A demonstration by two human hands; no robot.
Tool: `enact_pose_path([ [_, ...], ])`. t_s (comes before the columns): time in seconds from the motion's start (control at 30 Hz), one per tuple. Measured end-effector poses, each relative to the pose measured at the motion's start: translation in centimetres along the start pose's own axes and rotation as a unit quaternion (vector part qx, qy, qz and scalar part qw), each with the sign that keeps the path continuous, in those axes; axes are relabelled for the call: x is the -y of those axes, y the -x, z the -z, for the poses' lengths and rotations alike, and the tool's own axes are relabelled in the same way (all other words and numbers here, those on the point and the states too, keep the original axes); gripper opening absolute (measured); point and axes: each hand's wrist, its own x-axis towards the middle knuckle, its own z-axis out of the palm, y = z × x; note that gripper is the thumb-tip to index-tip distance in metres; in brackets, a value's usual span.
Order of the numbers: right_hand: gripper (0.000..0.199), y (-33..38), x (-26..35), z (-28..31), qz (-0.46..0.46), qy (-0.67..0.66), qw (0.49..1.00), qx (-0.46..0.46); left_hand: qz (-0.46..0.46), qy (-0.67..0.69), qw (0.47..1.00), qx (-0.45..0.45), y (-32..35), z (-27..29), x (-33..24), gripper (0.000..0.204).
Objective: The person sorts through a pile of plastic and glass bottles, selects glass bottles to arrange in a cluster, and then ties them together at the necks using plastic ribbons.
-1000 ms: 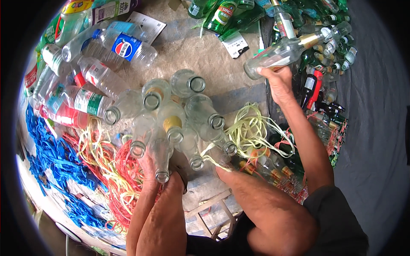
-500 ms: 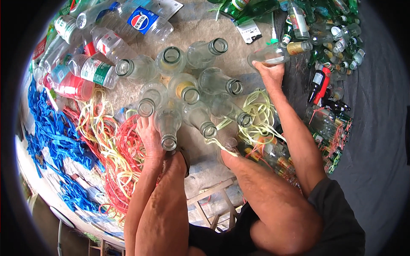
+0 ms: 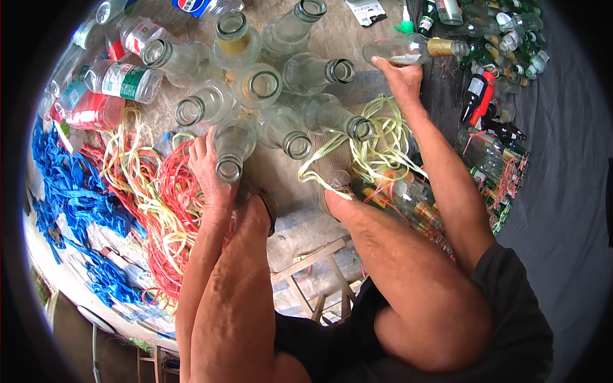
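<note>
Atop the right hand (image 3: pixel 404 82) lies a clear glass bottle with a gold neck band (image 3: pixel 405 47), grasped by its body. Beyond the left hand (image 3: pixel 211 169) (fingertips partly hidden, so its grip cannot be told) clusters a group of clear, open-mouthed glass bottles (image 3: pixel 248 89); tangled red-and-yellow plastic strands (image 3: pixel 174 198) lie just left of it.

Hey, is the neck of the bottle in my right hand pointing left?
No, the clear bottle in the right hand lies sideways with its neck toward the right.
</note>
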Motion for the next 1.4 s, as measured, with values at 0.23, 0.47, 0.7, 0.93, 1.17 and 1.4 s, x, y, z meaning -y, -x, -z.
enact_pose_path([
  [0.23,0.049,0.5,0.6,1.3,-0.026,0.078,0.996,0.017,0.006,0.030,0.999,0.014,0.1,-0.3,0.3,0.068],
  [0.47,0.037,6.3,0.9,3.8,-0.095,0.212,0.948,0.220,-0.005,0.034,0.999,-0.014,0.3,-0.6,0.6,0.059],
  [0.7,0.034,12.7,4.3,0.7,0.165,0.395,0.837,0.341,-0.013,0.018,1.000,-0.019,0.6,-0.3,0.6,0.053],
  [0.93,0.011,12.3,2.9,1.2,0.218,0.385,0.826,0.348,-0.016,0.051,0.999,-0.004,1.7,1.2,-0.2,0.063],
  [1.17,0.016,12.2,6.6,3.1,0.038,0.245,0.882,0.400,-0.020,0.133,0.991,-0.009,4.3,4.1,-0.6,0.059],
  [1.4,0.017,14.7,11.5,5.4,-0.102,0.109,0.905,0.399,0.020,0.202,0.979,0.028,8.3,6.7,-0.7,0.050],
])
